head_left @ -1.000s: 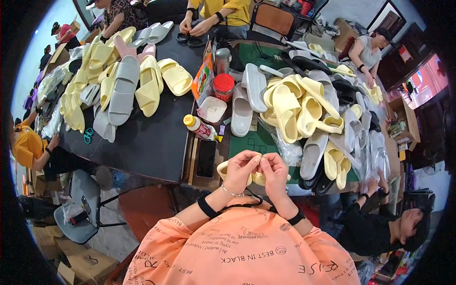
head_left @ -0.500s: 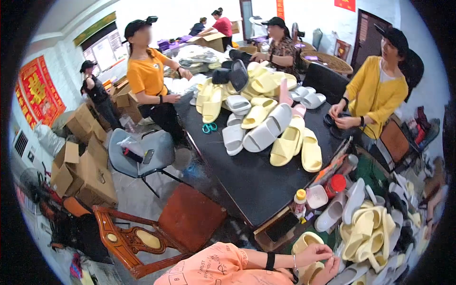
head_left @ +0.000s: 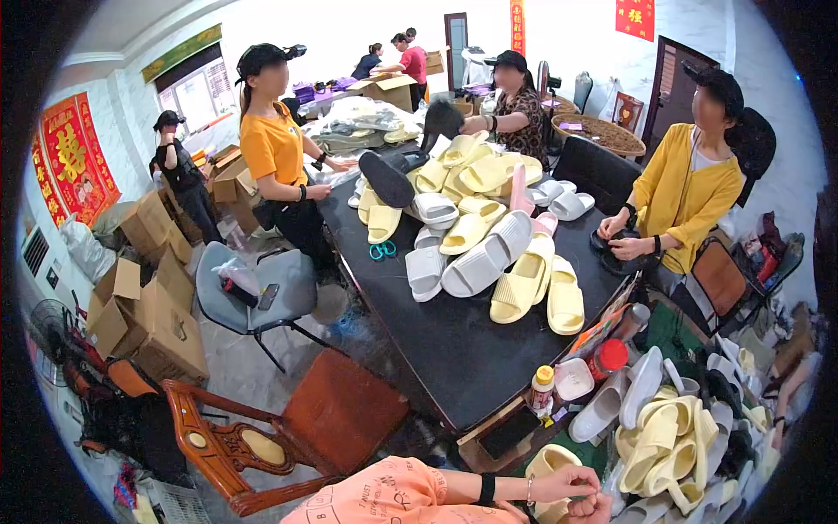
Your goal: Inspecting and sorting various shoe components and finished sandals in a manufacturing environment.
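Lower right: your left hand (head_left: 566, 481) and right hand (head_left: 591, 510) meet, fingers curled; can't tell how tightly or on what. Yellow slipper (head_left: 550, 460) partly behind them; probably light, squishy; grip its strap.

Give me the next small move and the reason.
Probably tilt your head down: your left hand and right hand are close together near the picture's lower edge, by a yellow slipper, and anything they hold is too small to make out.

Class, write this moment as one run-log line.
left hand, right hand: curled, close together | held: cannot tell | nearby: yellow slipper, bottle | table: grey slipper
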Demonstrator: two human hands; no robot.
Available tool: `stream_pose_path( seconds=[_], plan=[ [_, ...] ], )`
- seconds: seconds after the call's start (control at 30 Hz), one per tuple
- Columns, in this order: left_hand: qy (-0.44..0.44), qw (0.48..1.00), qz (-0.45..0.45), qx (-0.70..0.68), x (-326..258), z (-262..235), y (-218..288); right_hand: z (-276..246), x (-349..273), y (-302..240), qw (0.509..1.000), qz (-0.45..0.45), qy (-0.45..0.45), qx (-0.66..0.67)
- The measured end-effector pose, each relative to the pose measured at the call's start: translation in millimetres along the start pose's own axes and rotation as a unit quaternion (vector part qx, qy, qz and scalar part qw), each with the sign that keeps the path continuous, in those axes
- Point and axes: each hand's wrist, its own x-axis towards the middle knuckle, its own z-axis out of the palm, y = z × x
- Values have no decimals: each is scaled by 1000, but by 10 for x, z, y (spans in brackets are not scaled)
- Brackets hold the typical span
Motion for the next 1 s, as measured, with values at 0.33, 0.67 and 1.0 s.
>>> stream_pose_path(
  seconds=[0.33, 0.67, 1.0],
  plan=[
    [106, 977, 69, 169, -6, -4, 67, -336, 351, 201, 952, -112, 27, -284],
    [203, 976, -38, -74, 42, -28, -218, 2, 187, 150, 875, -228, 73, -421],
    [142, 982, -78, -100, 27, -4, -209, 48, 233, 180, 868, -241, 90, -424]
  ],
)
